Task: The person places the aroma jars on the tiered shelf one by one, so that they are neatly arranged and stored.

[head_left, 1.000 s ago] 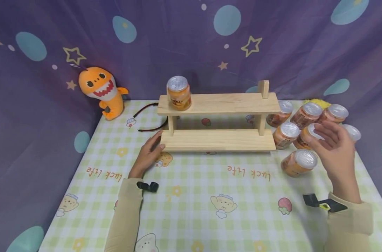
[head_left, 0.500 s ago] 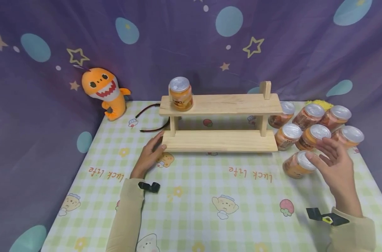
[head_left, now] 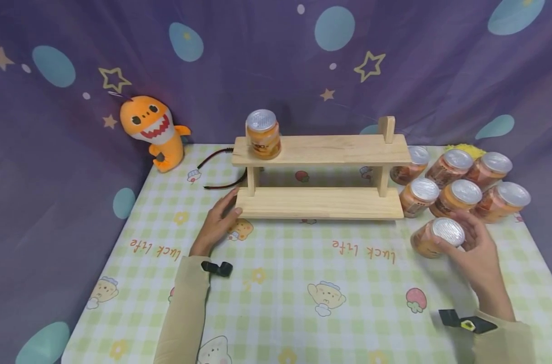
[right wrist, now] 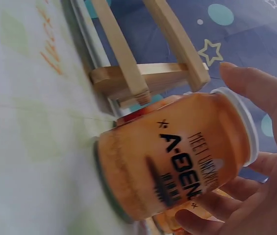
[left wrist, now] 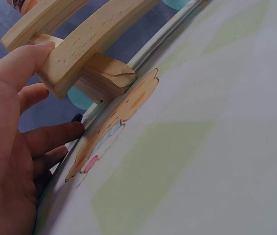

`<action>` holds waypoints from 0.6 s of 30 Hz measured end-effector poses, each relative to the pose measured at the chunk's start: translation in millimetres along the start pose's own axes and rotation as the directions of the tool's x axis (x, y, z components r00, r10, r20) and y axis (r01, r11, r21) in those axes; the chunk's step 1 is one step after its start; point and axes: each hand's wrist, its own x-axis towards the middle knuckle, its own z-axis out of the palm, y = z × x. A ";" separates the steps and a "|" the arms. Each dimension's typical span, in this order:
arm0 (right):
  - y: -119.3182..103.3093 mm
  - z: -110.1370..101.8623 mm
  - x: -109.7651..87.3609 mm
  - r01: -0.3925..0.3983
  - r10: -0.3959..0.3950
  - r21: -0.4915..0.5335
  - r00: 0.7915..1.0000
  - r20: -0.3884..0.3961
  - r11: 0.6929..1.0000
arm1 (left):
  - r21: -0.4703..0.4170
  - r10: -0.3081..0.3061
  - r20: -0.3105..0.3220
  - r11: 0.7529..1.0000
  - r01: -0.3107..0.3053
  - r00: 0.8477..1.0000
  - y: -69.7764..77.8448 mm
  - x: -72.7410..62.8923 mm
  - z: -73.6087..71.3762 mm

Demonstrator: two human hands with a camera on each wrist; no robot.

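My left hand (head_left: pixel 217 225) touches the left end of the two-tier wooden shelf (head_left: pixel 319 202). In the left wrist view, its thumb lies on the end of a board (left wrist: pixel 91 41) and the other fingers stretch beside it. Over on the right, an orange-labelled jar (head_left: pixel 426 240) with a silvery lid stands on the table in front of other jars. My right hand (head_left: pixel 473 253) is spread around its lid side. In the right wrist view, the thumb stands apart from the jar (right wrist: pixel 172 156), while the other fingers lie behind it; their contact is partly hidden.
One jar (head_left: pixel 264 136) stands at the left of the upper board. Several similar jars (head_left: pixel 462 194) crowd the right side, with a yellow fuzzy thing (head_left: pixel 467 149) behind. An orange shark plush (head_left: pixel 153 131) and a dark cord (head_left: pixel 214 156) are at left.
My right hand has moved down and left from above the back jars to the front jar, uncovering the jars behind. My left hand stays at the shelf's end.
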 end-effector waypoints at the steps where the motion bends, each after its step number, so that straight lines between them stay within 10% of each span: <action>1: 1.3 0.9 -0.8 -0.007 0.007 -0.007 1.000 -0.003 1.000 | -0.002 0.001 -0.002 1.000 -0.001 1.000 -0.1 0.0 0.2; 6: 7.2 4.9 -3.7 -0.030 0.029 -0.028 0.999 -0.013 0.999 | -0.004 0.002 -0.007 1.000 -0.002 1.000 -0.3 0.0 0.8; 18: 15.8 17.5 -7.8 -0.023 0.069 0.305 0.987 -0.142 0.952 | -0.003 0.006 -0.007 1.000 -0.006 1.000 1.1 0.4 1.1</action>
